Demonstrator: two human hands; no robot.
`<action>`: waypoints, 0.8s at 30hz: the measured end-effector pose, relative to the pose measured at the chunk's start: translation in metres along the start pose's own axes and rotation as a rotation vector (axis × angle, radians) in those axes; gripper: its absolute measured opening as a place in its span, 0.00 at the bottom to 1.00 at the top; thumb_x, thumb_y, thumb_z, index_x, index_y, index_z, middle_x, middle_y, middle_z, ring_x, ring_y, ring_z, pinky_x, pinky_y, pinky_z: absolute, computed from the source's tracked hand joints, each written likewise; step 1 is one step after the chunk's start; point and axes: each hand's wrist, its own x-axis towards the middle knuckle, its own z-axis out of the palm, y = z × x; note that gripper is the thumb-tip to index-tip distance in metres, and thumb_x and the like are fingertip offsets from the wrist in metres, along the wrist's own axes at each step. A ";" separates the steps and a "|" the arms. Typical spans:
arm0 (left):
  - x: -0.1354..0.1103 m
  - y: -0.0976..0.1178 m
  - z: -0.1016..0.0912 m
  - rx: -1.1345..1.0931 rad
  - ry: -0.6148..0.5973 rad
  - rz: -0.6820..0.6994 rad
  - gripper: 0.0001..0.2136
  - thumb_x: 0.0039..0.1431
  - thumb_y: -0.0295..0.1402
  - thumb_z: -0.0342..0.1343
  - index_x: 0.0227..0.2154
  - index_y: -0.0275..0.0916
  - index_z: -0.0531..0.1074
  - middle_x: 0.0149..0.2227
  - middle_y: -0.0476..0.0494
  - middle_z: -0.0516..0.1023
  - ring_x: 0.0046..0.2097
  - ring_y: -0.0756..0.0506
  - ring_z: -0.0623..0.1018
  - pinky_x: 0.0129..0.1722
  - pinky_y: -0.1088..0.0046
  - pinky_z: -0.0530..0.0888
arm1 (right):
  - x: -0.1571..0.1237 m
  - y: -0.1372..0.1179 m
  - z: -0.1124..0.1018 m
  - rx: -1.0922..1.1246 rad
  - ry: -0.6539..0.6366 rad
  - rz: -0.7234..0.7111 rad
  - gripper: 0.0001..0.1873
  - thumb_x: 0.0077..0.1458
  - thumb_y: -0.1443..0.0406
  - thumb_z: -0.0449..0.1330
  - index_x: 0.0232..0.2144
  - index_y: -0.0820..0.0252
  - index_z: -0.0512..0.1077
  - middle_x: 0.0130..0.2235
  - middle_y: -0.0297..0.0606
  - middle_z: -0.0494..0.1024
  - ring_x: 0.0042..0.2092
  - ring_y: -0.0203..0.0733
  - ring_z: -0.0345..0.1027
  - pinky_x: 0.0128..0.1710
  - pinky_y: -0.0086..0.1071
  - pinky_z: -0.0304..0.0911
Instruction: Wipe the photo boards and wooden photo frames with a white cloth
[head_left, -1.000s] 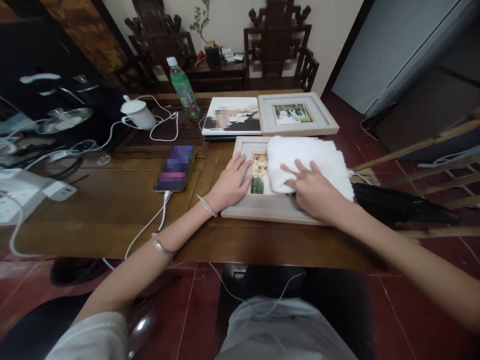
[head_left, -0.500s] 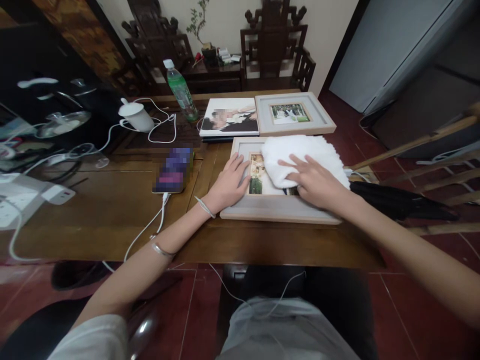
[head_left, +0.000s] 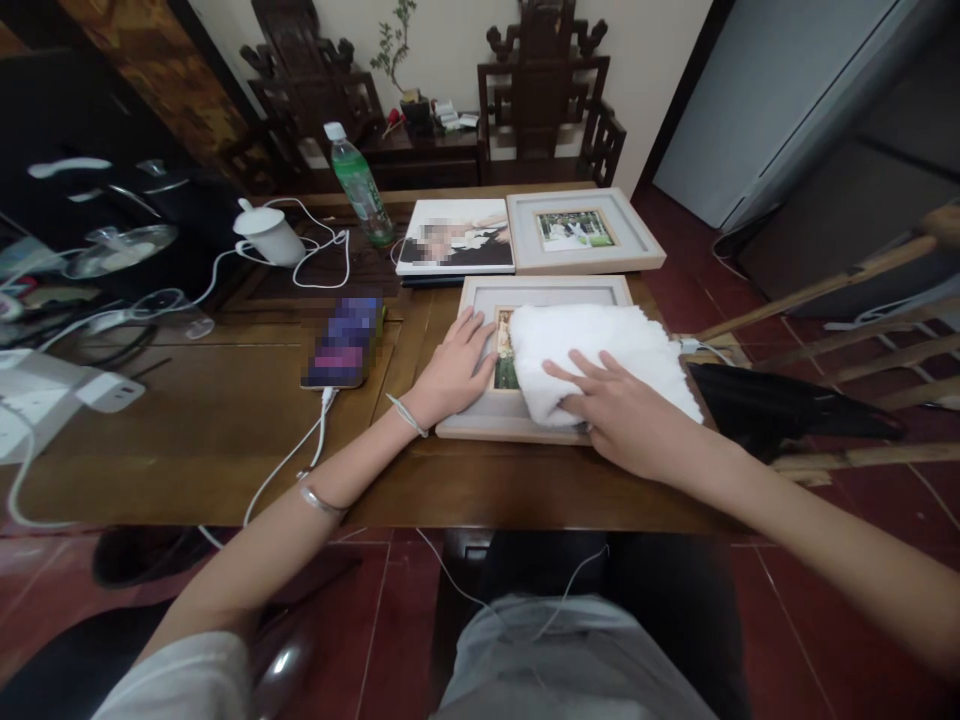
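Observation:
A light wooden picture frame [head_left: 480, 408] lies flat near the table's front edge, with a small photo [head_left: 505, 366] partly visible inside a pale mat. Flat on the frame's left border rests my left hand [head_left: 455, 370], fingers stretched out and holding nothing. My right hand [head_left: 626, 420] presses a fluffy white cloth [head_left: 592, 335] onto the frame's front, its fingers spread over the top and the cloth's near edge tucked at the thumb side. Most of the frame's right half is hidden under the cloth.
Behind lie a second frame [head_left: 645, 238] and a white-edged photo panel [head_left: 457, 235]. Left of them stand a green bottle [head_left: 362, 190] and a lidded white cup [head_left: 271, 235]. A phone [head_left: 341, 345] on a charging cable [head_left: 274, 460] and a power strip [head_left: 45, 400] sit farther left.
My right hand has slid the white cloth toward me and slightly left, uncovering the frame's far border and covering more of its near one. My left hand stays on the frame.

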 end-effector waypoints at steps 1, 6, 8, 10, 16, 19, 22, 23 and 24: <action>0.000 0.000 0.000 0.002 0.001 0.002 0.21 0.65 0.35 0.45 0.58 0.31 0.61 0.65 0.30 0.58 0.68 0.35 0.50 0.63 0.47 0.58 | 0.000 0.000 0.000 0.012 0.001 -0.003 0.25 0.45 0.78 0.52 0.45 0.64 0.75 0.64 0.45 0.59 0.65 0.61 0.50 0.60 0.57 0.52; 0.000 -0.001 0.001 0.005 0.014 0.010 0.21 0.65 0.35 0.45 0.58 0.31 0.61 0.64 0.30 0.58 0.68 0.36 0.51 0.62 0.48 0.59 | 0.011 0.018 0.011 0.018 0.109 -0.008 0.25 0.44 0.79 0.53 0.45 0.63 0.75 0.63 0.44 0.62 0.65 0.59 0.50 0.61 0.57 0.51; 0.000 0.000 0.000 0.004 0.012 0.006 0.21 0.65 0.35 0.45 0.58 0.31 0.61 0.64 0.30 0.58 0.68 0.36 0.51 0.62 0.48 0.59 | 0.018 0.025 0.016 -0.009 0.165 -0.004 0.24 0.45 0.79 0.53 0.44 0.63 0.76 0.63 0.44 0.63 0.64 0.58 0.52 0.60 0.57 0.51; 0.000 0.001 -0.001 0.005 0.002 -0.003 0.22 0.65 0.35 0.44 0.58 0.30 0.61 0.64 0.30 0.58 0.68 0.36 0.50 0.63 0.49 0.59 | 0.023 0.030 0.021 -0.026 0.196 0.010 0.24 0.45 0.78 0.53 0.44 0.62 0.76 0.63 0.43 0.63 0.64 0.57 0.53 0.60 0.57 0.52; -0.001 0.003 -0.002 0.004 -0.008 -0.015 0.22 0.65 0.35 0.45 0.59 0.30 0.60 0.65 0.29 0.57 0.68 0.35 0.49 0.63 0.47 0.58 | 0.025 0.030 0.027 -0.055 0.223 0.021 0.21 0.46 0.77 0.55 0.42 0.63 0.76 0.64 0.43 0.61 0.65 0.59 0.50 0.62 0.56 0.49; -0.001 0.003 -0.001 0.002 -0.005 -0.015 0.22 0.65 0.35 0.44 0.59 0.31 0.60 0.65 0.30 0.57 0.68 0.36 0.50 0.62 0.47 0.58 | 0.024 0.030 0.027 -0.050 0.218 0.025 0.21 0.46 0.76 0.55 0.42 0.62 0.76 0.64 0.42 0.61 0.65 0.58 0.49 0.62 0.56 0.49; -0.001 0.003 -0.001 0.005 -0.002 -0.013 0.21 0.65 0.35 0.44 0.59 0.32 0.60 0.65 0.30 0.57 0.68 0.36 0.50 0.63 0.47 0.58 | 0.027 0.033 0.025 -0.030 0.194 0.036 0.22 0.46 0.76 0.55 0.43 0.61 0.76 0.64 0.42 0.61 0.65 0.58 0.50 0.62 0.57 0.49; -0.001 0.003 -0.001 0.005 -0.002 -0.011 0.21 0.65 0.35 0.44 0.59 0.32 0.60 0.65 0.30 0.57 0.68 0.36 0.50 0.63 0.48 0.58 | 0.028 0.035 0.023 -0.024 0.182 0.042 0.22 0.46 0.76 0.54 0.44 0.61 0.76 0.64 0.42 0.61 0.65 0.58 0.50 0.62 0.57 0.49; -0.001 0.003 -0.001 0.005 -0.002 -0.010 0.21 0.65 0.35 0.44 0.58 0.31 0.60 0.65 0.30 0.57 0.68 0.35 0.50 0.63 0.47 0.58 | 0.030 0.038 0.022 -0.017 0.171 0.048 0.23 0.46 0.77 0.54 0.44 0.61 0.75 0.64 0.41 0.61 0.65 0.57 0.50 0.62 0.57 0.48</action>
